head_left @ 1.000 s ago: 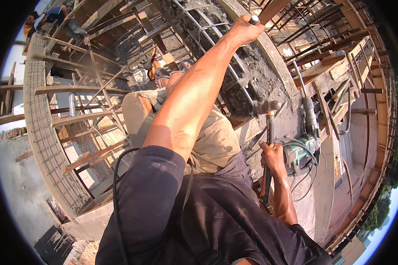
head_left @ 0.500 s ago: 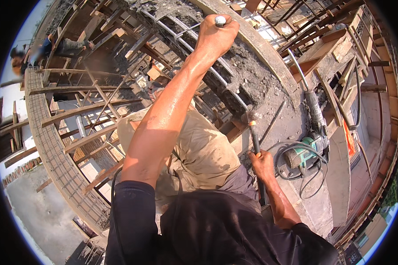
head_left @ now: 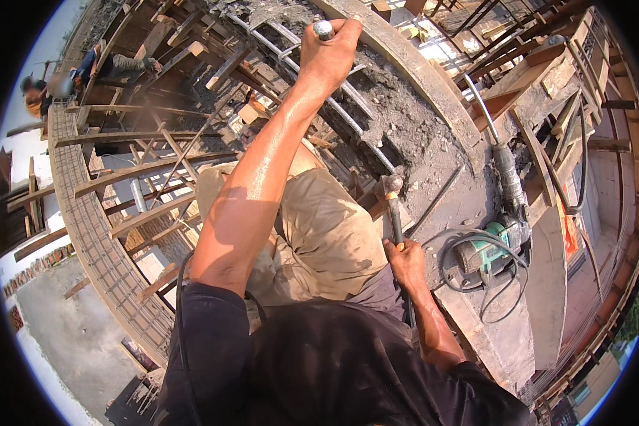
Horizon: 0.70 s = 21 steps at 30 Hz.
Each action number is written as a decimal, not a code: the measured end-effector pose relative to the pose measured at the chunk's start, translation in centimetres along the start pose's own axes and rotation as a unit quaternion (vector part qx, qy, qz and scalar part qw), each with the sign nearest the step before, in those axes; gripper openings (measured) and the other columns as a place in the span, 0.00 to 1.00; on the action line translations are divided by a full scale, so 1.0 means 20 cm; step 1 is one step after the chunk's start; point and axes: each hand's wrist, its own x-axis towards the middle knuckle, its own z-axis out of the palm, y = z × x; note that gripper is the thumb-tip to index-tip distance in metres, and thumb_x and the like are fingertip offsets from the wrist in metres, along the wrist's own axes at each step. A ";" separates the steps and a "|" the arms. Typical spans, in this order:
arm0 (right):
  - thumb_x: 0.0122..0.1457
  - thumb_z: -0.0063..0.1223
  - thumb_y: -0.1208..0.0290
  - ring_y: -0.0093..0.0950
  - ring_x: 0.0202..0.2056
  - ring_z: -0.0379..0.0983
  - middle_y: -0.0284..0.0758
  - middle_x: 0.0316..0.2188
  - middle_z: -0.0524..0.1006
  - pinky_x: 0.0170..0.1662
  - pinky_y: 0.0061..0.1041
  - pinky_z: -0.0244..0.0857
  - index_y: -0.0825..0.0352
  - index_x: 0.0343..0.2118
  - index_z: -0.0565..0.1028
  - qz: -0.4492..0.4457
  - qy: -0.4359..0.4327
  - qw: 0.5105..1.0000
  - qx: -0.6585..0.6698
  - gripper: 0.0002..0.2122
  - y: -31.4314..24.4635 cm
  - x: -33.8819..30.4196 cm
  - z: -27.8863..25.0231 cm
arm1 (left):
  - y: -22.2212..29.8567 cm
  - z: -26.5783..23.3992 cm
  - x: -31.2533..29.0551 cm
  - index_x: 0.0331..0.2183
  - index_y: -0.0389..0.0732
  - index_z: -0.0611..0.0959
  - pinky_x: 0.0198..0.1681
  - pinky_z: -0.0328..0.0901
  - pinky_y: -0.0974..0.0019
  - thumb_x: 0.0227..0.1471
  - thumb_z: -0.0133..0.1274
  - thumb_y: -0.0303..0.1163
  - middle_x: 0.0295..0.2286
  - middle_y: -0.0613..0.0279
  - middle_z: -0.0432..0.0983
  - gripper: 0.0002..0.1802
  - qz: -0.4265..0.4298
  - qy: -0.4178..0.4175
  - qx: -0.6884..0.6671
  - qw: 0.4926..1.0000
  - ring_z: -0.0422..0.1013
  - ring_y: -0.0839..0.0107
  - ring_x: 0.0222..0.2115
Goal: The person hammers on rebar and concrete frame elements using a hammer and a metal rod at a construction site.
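My left hand [head_left: 329, 60] is closed in a fist around a steel chisel, over the broken concrete beam with bared rebar [head_left: 355, 126]. Only the chisel's round top end [head_left: 323, 30] shows; its lower part is hidden by the hand and arm. In my right hand [head_left: 409, 264], beside my right thigh, is a hammer [head_left: 395, 216] with a black and orange handle. Its head points away from me, near the end of the rebar and apart from the chisel. A dark metal rod [head_left: 439, 201] lies on the concrete right of the hammer.
A green and grey demolition hammer [head_left: 500, 238] with a long bit and coiled black cable lies on the concrete at right. Wooden formwork and beams [head_left: 156, 170] span an open drop at left. Rebar mesh [head_left: 96, 220] runs along a curved form. Another person [head_left: 99, 67] is far left.
My left hand has shifted left along the beam with the chisel. The hammer and my right hand have moved slightly left and away from me. The view has turned a little.
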 end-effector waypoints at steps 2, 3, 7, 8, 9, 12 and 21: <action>0.56 0.61 0.60 0.22 0.17 0.61 0.33 0.12 0.68 0.23 0.32 0.59 0.73 0.22 0.75 0.011 -0.003 1.000 0.012 0.17 -0.04 0.01 -0.02 | 0.05 0.00 -0.05 0.14 0.45 0.63 0.21 0.47 0.65 0.62 0.51 0.41 0.13 0.77 0.50 0.27 -0.055 -0.055 -0.007 0.997 0.47 0.84 0.17; 0.56 0.61 0.60 0.22 0.17 0.61 0.33 0.12 0.68 0.23 0.31 0.59 0.73 0.22 0.75 0.015 -0.015 1.000 0.009 0.17 -0.05 0.00 -0.05 | 0.07 -0.03 -0.12 0.14 0.45 0.62 0.21 0.46 0.67 0.60 0.53 0.40 0.13 0.77 0.50 0.27 -0.058 -0.071 -0.005 0.996 0.47 0.84 0.17; 0.57 0.60 0.61 0.25 0.18 0.64 0.38 0.13 0.70 0.25 0.34 0.61 0.74 0.24 0.76 0.011 -0.017 1.000 0.003 0.17 0.01 0.02 -0.05 | 0.04 -0.04 -0.25 0.14 0.45 0.57 0.21 0.43 0.68 0.56 0.57 0.32 0.15 0.78 0.48 0.28 0.006 -0.097 0.019 0.995 0.45 0.83 0.19; 0.56 0.60 0.61 0.26 0.18 0.64 0.39 0.13 0.71 0.25 0.35 0.61 0.75 0.24 0.76 0.008 -0.016 1.000 0.014 0.17 0.03 0.02 -0.03 | 0.04 -0.02 -0.17 0.15 0.45 0.57 0.21 0.43 0.68 0.56 0.56 0.32 0.15 0.78 0.48 0.27 -0.017 -0.067 0.003 0.998 0.45 0.83 0.19; 0.56 0.60 0.61 0.28 0.18 0.65 0.41 0.14 0.71 0.26 0.36 0.62 0.75 0.24 0.77 0.003 -0.013 1.000 0.024 0.17 0.04 0.02 -0.02 | 0.05 0.01 -0.06 0.15 0.45 0.58 0.22 0.43 0.67 0.57 0.55 0.31 0.15 0.77 0.48 0.27 -0.037 -0.034 -0.014 0.999 0.45 0.83 0.19; 0.56 0.59 0.60 0.32 0.19 0.69 0.45 0.15 0.73 0.28 0.38 0.64 0.76 0.27 0.77 0.014 -0.016 1.000 0.001 0.18 0.03 0.01 -0.03 | -0.03 0.02 0.04 0.15 0.45 0.59 0.22 0.43 0.66 0.58 0.53 0.34 0.15 0.77 0.48 0.26 -0.027 0.015 -0.021 0.999 0.44 0.83 0.18; 0.56 0.59 0.60 0.40 0.22 0.75 0.50 0.18 0.75 0.30 0.40 0.67 0.77 0.28 0.78 0.005 0.001 1.000 -0.007 0.18 0.03 0.01 -0.02 | -0.08 -0.11 -0.13 0.13 0.48 0.68 0.18 0.46 0.70 0.62 0.50 0.56 0.12 0.77 0.52 0.31 -0.024 -0.036 -0.142 0.989 0.50 0.84 0.14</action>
